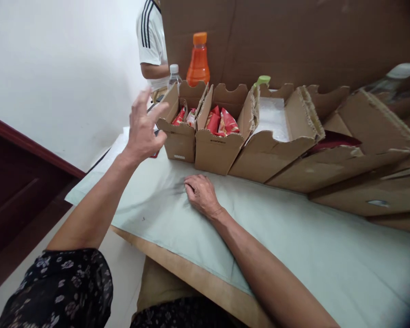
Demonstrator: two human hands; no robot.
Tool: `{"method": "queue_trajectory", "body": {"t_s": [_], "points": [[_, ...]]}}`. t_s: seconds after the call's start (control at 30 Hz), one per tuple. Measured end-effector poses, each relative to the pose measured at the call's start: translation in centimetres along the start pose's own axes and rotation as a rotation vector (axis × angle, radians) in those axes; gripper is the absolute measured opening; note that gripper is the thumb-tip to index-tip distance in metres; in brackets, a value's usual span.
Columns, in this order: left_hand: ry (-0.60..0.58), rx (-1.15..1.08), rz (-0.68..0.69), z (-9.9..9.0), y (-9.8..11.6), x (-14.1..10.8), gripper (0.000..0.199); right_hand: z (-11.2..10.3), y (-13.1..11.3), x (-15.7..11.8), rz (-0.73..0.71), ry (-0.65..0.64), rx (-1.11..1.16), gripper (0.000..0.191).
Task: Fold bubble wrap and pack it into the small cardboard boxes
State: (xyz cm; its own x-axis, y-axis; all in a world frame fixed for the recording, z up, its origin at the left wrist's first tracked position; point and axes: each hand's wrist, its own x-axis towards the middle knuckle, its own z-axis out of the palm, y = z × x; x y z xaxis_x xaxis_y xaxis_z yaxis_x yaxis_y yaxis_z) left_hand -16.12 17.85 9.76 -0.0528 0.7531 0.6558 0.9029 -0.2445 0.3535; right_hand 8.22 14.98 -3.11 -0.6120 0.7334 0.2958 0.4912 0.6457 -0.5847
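Observation:
My left hand (145, 125) is raised over the far left part of the table, fingers spread and holding nothing. Just to its right stands a small cardboard box (179, 143) with red packets (180, 116) inside. A dark flat object with a red edge (155, 155) is mostly hidden behind that hand. Lower down, my right hand (201, 193) rests on the pale green cloth (164, 214) with its fingers curled in, and nothing shows in them. It lies in front of a second cardboard box (217, 152), which contains red snack packets (228, 122).
Further cardboard boxes run rightward, one holding clear plastic packaging (273, 118). Behind the row stand an orange bottle (198, 64), a clear white-capped bottle (174, 76) and a tall cardboard panel (287, 41). A person in a white shirt (153, 34) is beyond the panel's left edge.

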Motion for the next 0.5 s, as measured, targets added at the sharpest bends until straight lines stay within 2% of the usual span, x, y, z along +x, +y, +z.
{"method": "queue_trajectory", "body": {"t_s": [0.1, 0.2, 0.33, 0.43, 0.5], "points": [[-0.128, 0.097, -0.045, 0.0, 0.4, 1.1, 0.026, 0.1, 0.1, 0.1, 0.02, 0.034, 0.053, 0.019], [-0.135, 0.128, -0.028, -1.0, 1.1, -0.1, 0.017, 0.2, 0.2, 0.3, 0.074, 0.103, 0.129, 0.019], [-0.107, 0.142, 0.035, -4.5, 4.6, -4.9, 0.015, 0.1, 0.9, 0.7, 0.211, 0.229, 0.281, 0.023], [-0.054, 0.142, 0.044, -6.8, 8.7, -9.4, 0.01, -0.1, 1.6, 0.9, 0.328, 0.333, 0.416, 0.027], [0.012, 0.12, 0.028, -7.3, 11.7, -11.8, 0.009, -0.3, 1.8, 0.8, 0.386, 0.383, 0.508, 0.024]]}}
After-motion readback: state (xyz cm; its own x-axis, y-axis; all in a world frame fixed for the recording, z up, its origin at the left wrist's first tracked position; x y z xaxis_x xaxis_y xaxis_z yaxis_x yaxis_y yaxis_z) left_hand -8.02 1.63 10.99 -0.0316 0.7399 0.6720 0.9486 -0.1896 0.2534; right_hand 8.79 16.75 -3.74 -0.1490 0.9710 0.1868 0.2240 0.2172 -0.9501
